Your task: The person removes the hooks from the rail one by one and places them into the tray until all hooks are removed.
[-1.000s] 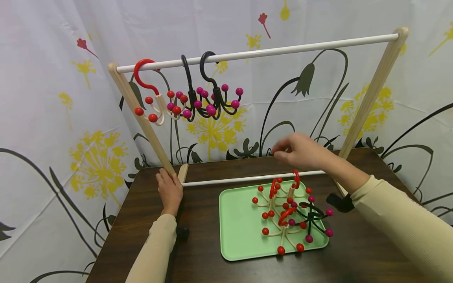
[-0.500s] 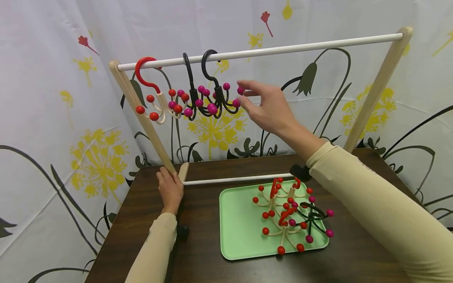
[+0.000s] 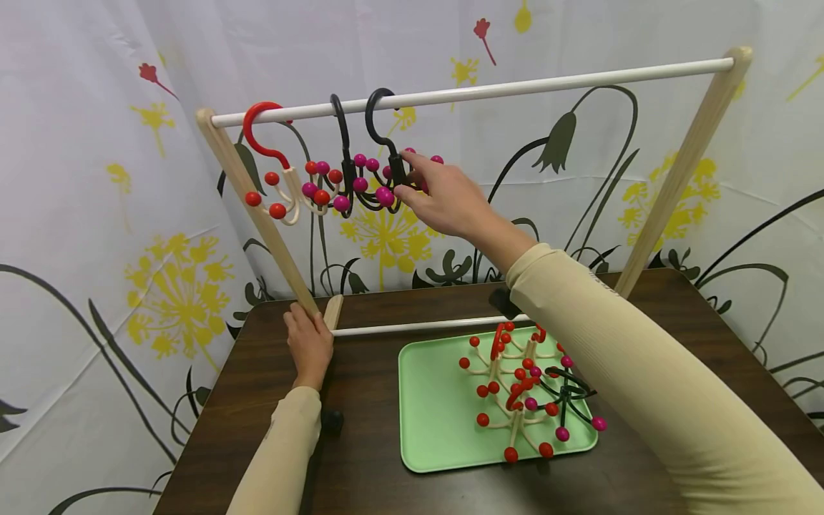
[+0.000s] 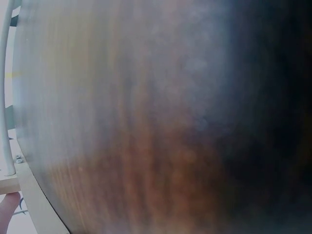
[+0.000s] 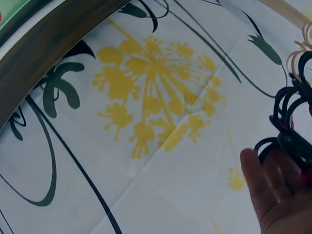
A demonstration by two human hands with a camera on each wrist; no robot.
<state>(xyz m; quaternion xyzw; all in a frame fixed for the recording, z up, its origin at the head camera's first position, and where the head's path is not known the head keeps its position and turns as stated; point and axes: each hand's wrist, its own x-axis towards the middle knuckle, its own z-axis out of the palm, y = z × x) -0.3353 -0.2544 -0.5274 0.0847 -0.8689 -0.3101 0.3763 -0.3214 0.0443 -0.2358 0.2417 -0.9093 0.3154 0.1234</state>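
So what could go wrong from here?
The right hand is at the right black hanger on the upper rod, whose arms crowd the left black hanger, so moving it might drag that one. A hard tug could unhook it, or perhaps shift the left wooden post despite the left hand at its base.

Between the right hand [image 3: 453, 202] and the right post [image 3: 680, 172], a wide gap under the upper rail [image 3: 579, 81] would let a hand through. Leftward, two black hangers [image 3: 395, 170] and a red-hooked hanger [image 3: 292, 187] stand in the way (their balls overlap in view). Lower down, more hangers [image 3: 565, 393] crowd the right side of the tray [image 3: 428, 400], leaving room over its left side, with the lower bar [image 3: 412, 327] crossing behind
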